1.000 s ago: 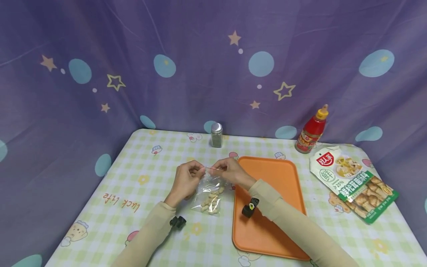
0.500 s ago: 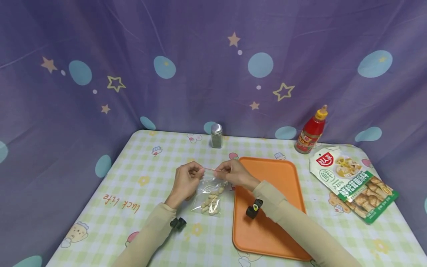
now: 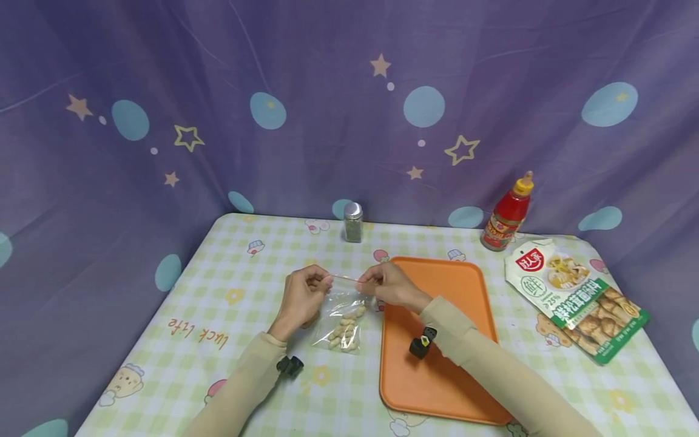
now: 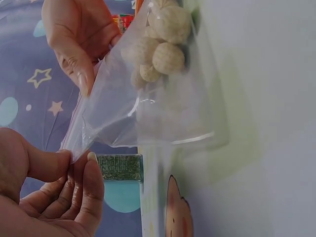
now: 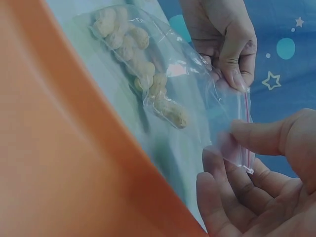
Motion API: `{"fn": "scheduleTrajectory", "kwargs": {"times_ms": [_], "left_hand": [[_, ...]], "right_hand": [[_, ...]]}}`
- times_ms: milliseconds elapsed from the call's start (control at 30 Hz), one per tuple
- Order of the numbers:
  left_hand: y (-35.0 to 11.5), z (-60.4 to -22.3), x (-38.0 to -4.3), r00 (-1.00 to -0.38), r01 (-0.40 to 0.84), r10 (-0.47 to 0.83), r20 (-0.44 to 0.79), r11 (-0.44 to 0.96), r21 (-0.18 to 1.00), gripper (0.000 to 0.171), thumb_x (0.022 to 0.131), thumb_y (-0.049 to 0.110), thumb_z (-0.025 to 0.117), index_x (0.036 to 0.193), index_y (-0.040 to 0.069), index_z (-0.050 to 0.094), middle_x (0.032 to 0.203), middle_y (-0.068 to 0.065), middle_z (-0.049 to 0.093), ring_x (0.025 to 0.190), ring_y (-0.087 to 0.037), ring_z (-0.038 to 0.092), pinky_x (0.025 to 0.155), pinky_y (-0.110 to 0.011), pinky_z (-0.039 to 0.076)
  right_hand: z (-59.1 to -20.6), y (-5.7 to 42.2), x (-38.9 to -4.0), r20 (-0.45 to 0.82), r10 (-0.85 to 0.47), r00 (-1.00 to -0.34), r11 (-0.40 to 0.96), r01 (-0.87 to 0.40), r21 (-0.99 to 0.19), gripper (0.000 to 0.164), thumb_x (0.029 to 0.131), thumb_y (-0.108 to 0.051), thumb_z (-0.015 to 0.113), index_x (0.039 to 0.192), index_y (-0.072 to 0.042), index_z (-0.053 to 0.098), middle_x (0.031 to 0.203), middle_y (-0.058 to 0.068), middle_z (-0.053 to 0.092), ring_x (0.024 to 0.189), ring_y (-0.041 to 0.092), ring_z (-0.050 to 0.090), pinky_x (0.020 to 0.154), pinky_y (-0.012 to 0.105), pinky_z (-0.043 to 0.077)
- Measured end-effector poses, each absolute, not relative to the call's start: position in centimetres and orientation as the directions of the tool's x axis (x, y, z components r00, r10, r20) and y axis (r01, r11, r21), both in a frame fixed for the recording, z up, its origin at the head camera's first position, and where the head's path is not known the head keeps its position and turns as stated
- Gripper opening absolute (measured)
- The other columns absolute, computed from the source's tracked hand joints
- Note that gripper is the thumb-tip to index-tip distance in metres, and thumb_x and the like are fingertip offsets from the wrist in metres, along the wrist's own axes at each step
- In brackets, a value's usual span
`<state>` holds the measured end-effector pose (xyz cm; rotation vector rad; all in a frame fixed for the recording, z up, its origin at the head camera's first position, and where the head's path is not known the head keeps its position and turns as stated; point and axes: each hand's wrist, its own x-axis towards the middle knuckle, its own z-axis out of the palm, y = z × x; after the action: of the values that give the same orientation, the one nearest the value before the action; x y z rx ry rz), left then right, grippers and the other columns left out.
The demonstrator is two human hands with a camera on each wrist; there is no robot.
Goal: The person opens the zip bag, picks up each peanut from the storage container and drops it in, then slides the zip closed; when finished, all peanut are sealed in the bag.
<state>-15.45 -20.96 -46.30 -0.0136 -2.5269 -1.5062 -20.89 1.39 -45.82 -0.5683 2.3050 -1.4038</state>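
A clear zip bag [image 3: 334, 312] with a red seal line along its top holds several peanuts in their shells [image 5: 143, 69]. My left hand [image 3: 304, 296] pinches one top corner of the bag between thumb and fingers. Near the other end of the seal, my right hand [image 3: 394, 285] pinches the strip, its thumb lying over the red line in the right wrist view. Between the two hands the seal is stretched straight. The peanuts hang in the lower part of the bag, close over the checked tablecloth.
An orange tray [image 3: 437, 388] lies right of the bag, under the right forearm. Behind stands a glass spice shaker [image 3: 354, 223]. A red sauce bottle [image 3: 508, 218] and a green-and-white food packet [image 3: 579, 297] are at the right. A purple curtain [image 3: 327, 73] backs the table.
My right hand has slid rightward along the bag's seal, away from the left hand, so more of the red line shows between them. The left hand has stayed nearly in place.
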Motion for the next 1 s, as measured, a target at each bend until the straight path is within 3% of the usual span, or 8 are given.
{"fn": "scheduleTrajectory", "kwargs": {"times_ms": [533, 800, 1000], "left_hand": [[-21.2, -47.0, -15.8, -0.984, 0.082, -0.101, 0.148, 0.481, 0.873, 0.008, 0.097, 0.005, 0.071, 0.092, 0.002, 0.075, 0.083, -0.013, 0.074, 0.067, -0.012, 0.067, 0.061, -0.019, 0.052], [-21.0, -47.0, -16.0, -0.992, 0.051, -0.074, 0.099, 0.481, 0.875, 0.010, 0.103, 0.008, 0.063, 0.099, 0.001, 0.069, 0.095, -0.018, 0.072, 0.070, -0.019, 0.073, 0.058, -0.021, 0.051], [-21.4, -47.0, -15.8, -0.998, 0.032, -0.029, 0.059, 0.569, 0.822, 0.016, 0.106, 0.018, 0.061, 0.106, 0.006, 0.070, 0.102, -0.013, 0.075, 0.086, -0.020, 0.071, 0.080, -0.030, 0.054]], "right_hand": [[-46.4, 2.8, -21.0, -0.084, -0.516, -0.852, 0.442, -0.181, -0.879, 0.012, 0.095, -0.016, 0.075, 0.097, -0.005, 0.080, 0.079, 0.004, 0.073, 0.065, 0.009, 0.053, 0.057, 0.023, 0.042], [-46.2, 2.8, -21.0, -0.090, -0.514, -0.853, 0.426, -0.163, -0.890, 0.011, 0.096, -0.013, 0.073, 0.097, -0.003, 0.078, 0.082, 0.011, 0.075, 0.070, 0.017, 0.066, 0.062, 0.026, 0.053], [-46.5, 3.2, -21.3, -0.087, -0.517, -0.851, 0.377, -0.136, -0.916, 0.012, 0.096, -0.008, 0.072, 0.100, 0.001, 0.078, 0.087, 0.018, 0.076, 0.079, 0.027, 0.073, 0.071, 0.034, 0.062]]}}
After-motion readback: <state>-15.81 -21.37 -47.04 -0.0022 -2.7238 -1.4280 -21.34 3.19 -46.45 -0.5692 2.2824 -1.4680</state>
